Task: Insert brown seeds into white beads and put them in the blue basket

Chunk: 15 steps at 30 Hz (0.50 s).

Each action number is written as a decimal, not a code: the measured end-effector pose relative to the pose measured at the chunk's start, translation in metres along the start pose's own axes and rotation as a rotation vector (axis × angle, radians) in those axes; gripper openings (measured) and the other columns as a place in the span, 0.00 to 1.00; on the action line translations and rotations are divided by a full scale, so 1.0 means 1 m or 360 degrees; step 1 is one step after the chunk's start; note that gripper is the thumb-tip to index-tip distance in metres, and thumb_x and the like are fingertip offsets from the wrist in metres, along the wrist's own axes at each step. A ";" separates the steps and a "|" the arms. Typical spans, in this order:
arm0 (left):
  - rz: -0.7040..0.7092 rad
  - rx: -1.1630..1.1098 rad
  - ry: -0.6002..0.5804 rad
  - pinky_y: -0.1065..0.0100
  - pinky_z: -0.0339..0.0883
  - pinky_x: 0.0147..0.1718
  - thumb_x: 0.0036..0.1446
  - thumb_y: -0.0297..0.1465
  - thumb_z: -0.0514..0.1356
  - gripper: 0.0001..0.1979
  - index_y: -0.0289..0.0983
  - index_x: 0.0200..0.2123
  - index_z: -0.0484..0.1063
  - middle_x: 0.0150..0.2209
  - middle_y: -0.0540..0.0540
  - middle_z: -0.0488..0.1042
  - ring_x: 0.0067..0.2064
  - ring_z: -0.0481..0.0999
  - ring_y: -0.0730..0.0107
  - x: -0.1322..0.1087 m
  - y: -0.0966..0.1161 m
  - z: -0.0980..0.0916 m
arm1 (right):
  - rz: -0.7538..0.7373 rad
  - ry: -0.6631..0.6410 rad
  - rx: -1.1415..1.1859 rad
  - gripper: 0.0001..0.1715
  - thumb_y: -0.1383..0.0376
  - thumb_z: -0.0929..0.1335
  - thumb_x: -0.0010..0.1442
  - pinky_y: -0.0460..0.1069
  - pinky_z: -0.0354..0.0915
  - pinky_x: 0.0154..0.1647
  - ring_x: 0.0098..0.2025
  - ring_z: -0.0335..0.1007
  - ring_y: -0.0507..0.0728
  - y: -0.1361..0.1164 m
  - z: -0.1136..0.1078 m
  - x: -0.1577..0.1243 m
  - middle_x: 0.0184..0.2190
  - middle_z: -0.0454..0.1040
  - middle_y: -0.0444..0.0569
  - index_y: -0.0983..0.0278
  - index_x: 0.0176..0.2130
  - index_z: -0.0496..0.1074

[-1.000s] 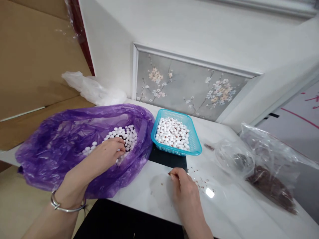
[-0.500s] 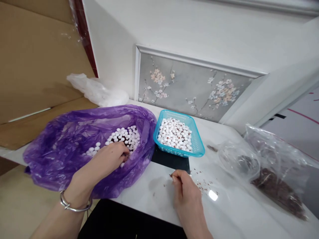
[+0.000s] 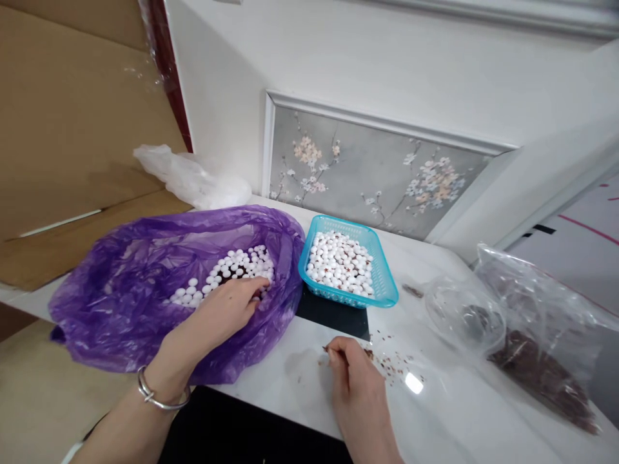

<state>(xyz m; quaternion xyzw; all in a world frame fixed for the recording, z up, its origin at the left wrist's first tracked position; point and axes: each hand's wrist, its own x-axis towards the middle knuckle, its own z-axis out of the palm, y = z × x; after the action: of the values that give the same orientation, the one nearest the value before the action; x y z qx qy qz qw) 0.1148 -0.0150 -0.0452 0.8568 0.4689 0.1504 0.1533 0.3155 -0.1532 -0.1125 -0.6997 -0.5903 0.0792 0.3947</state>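
Note:
My left hand (image 3: 227,312) reaches into an open purple plastic bag (image 3: 140,283) holding several white beads (image 3: 232,265); its fingers are curled among the beads, and whether it grips one is hidden. A metal bangle (image 3: 157,396) sits on that wrist. My right hand (image 3: 355,380) rests on the white tabletop (image 3: 459,425), with thumb and forefinger pinched on a tiny brown piece (image 3: 326,348). Small brown bits (image 3: 391,364) lie scattered just right of it. A blue plastic basket (image 3: 382,283) filled with white beads stands beyond both hands.
A clear plastic bag (image 3: 527,335) with dark brown pieces lies at the right. A dark flat slab (image 3: 333,316) sits under the basket. A crumpled white bag (image 3: 193,180) lies behind the purple one. Brown cardboard (image 3: 62,129) stands at the left, a floral wall panel (image 3: 377,167) behind.
My left hand has shifted a little to the right inside the purple bag, toward the beads near its rim. My right hand has stayed pinched in about the same spot.

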 end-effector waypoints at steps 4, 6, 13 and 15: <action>0.0064 0.0056 -0.0022 0.66 0.65 0.38 0.52 0.22 0.51 0.17 0.40 0.40 0.74 0.35 0.46 0.80 0.39 0.78 0.60 0.002 0.001 -0.002 | -0.0147 0.0007 -0.0234 0.13 0.69 0.57 0.65 0.49 0.61 0.31 0.28 0.66 0.56 0.002 0.001 -0.001 0.28 0.72 0.45 0.59 0.33 0.66; 0.0117 0.0056 -0.0056 0.66 0.64 0.39 0.51 0.21 0.50 0.16 0.40 0.36 0.76 0.35 0.45 0.80 0.39 0.78 0.60 0.003 0.000 -0.003 | -0.0263 0.0008 -0.0400 0.16 0.71 0.56 0.64 0.51 0.60 0.32 0.27 0.65 0.57 0.004 0.002 0.001 0.27 0.71 0.46 0.60 0.31 0.67; 0.0047 -0.0140 0.0303 0.64 0.65 0.43 0.58 0.31 0.53 0.12 0.39 0.40 0.76 0.42 0.44 0.80 0.42 0.77 0.57 -0.005 0.007 -0.015 | -0.0251 -0.0162 -0.0262 0.16 0.72 0.58 0.64 0.51 0.63 0.37 0.35 0.70 0.58 0.011 -0.008 0.006 0.36 0.75 0.49 0.60 0.38 0.73; -0.0077 -0.0404 0.0498 0.65 0.66 0.41 0.57 0.34 0.57 0.10 0.39 0.38 0.77 0.40 0.46 0.80 0.41 0.77 0.58 -0.012 0.013 -0.017 | -0.0210 -0.0165 -0.0208 0.16 0.70 0.59 0.64 0.50 0.64 0.36 0.36 0.71 0.58 0.011 -0.012 0.008 0.38 0.75 0.49 0.60 0.40 0.73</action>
<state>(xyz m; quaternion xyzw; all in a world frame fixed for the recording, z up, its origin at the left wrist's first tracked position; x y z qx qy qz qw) 0.1119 -0.0300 -0.0258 0.7853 0.4847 0.3357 0.1889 0.3333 -0.1517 -0.1088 -0.6786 -0.6585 0.0505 0.3214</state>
